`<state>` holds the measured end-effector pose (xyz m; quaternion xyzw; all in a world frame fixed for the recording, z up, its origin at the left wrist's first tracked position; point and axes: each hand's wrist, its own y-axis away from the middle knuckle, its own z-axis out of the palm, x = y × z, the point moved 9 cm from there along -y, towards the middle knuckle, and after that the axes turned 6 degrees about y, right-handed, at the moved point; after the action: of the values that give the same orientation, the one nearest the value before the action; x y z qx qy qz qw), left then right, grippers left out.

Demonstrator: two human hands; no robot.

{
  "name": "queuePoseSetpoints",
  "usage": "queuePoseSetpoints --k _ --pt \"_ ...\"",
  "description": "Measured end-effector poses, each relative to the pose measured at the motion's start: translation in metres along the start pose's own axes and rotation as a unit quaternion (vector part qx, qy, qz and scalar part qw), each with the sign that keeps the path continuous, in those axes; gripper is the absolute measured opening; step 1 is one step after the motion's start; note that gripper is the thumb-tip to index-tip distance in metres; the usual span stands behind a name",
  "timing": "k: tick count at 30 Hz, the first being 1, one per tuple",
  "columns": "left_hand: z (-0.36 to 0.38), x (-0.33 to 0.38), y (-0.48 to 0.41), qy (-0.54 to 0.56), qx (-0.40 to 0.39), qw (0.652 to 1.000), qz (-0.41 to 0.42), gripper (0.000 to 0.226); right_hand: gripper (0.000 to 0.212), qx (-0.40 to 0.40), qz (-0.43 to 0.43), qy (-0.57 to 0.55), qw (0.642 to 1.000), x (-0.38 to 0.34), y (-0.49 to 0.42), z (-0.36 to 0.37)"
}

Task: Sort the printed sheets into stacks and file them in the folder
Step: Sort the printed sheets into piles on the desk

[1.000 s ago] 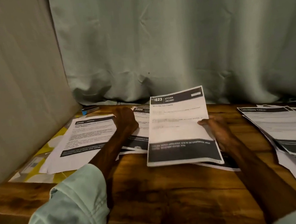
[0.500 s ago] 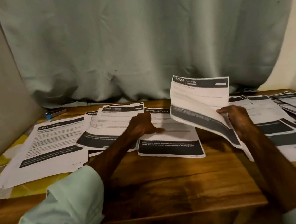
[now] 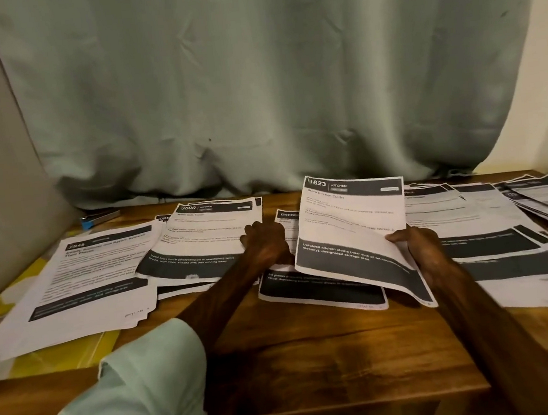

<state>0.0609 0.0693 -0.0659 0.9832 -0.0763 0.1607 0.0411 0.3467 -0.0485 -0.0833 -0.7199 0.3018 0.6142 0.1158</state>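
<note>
Your right hand (image 3: pixel 421 253) pinched the right edge of the white printed sheet headed "1623 KITCHEN" (image 3: pixel 351 230), thumb on the printed face and the other fingers behind the paper. The sheet was lifted off the brown wooden table (image 3: pixel 313 354) and tilted up toward you, and its lower right corner curled down below your grip.

Directly under that grip lay another white sheet with a wide black band at its bottom (image 3: pixel 320 286), flat on the wood; only the letters "DRES" of its header showed past the held page.

Your left hand (image 3: pixel 266 245) rested just left of the held sheet, fingers curled down on the papers — whether it really grasped a page or only pressed on it, I cannot tell. It touched the right edge of the white stack headed "3800 KITCHEN" (image 3: pixel 202 241).

Further left of this hand lay the white stack headed "2945" (image 3: pixel 85 282), partly over a yellow patterned plastic folder (image 3: pixel 62 353).

To the right of your right hand, a wide fanned pile of white printed sheets with black bands (image 3: pixel 489 236) covered the table up to its right side.

Far left, at the back near the pale green curtain (image 3: pixel 255 92), lay a small blue stapler (image 3: pixel 99 217).
</note>
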Motion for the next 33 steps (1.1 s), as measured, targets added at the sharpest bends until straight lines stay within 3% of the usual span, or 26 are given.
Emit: queuePoseSetpoints --k 5,11,15,18,21,23,26,29,33 --pt "-0.002 0.011 -0.004 0.074 0.013 0.997 0.011 0.046 0.036 0.003 0.0 0.008 1.0 -0.001 0.003 0.002" --pt "-0.004 0.019 -0.007 0.134 -0.009 0.991 0.009 0.043 0.043 0.01 0.015 0.036 0.999 0.002 0.002 0.001" --pt "-0.016 0.02 -0.004 0.161 0.048 0.986 0.015 0.055 0.037 0.006 0.013 0.029 0.999 0.0 0.005 0.002" --pt "-0.032 0.015 -0.005 0.181 0.096 0.978 0.041 0.039 0.026 -0.003 -0.004 0.004 1.0 -0.003 0.006 0.002" --pt "-0.049 -0.007 -0.006 0.255 0.131 0.957 0.035 0.037 0.024 -0.009 -0.013 -0.011 1.0 -0.005 0.009 0.003" --pt "-0.058 -0.028 -0.005 0.306 0.158 0.939 0.012 0.042 0.03 -0.012 -0.014 -0.005 1.0 -0.005 0.008 0.004" --pt "-0.06 -0.059 -0.003 0.349 0.19 0.917 -0.04 0.068 0.03 -0.012 -0.026 0.002 1.0 -0.009 0.01 0.008" --pt "-0.054 -0.079 -0.007 0.35 0.198 0.912 -0.082 0.094 0.03 -0.007 -0.022 0.022 0.999 -0.011 0.008 0.01" --pt "-0.051 -0.096 -0.006 0.322 0.217 0.914 -0.118 0.109 0.036 -0.014 -0.008 0.048 0.999 -0.009 0.003 0.015"
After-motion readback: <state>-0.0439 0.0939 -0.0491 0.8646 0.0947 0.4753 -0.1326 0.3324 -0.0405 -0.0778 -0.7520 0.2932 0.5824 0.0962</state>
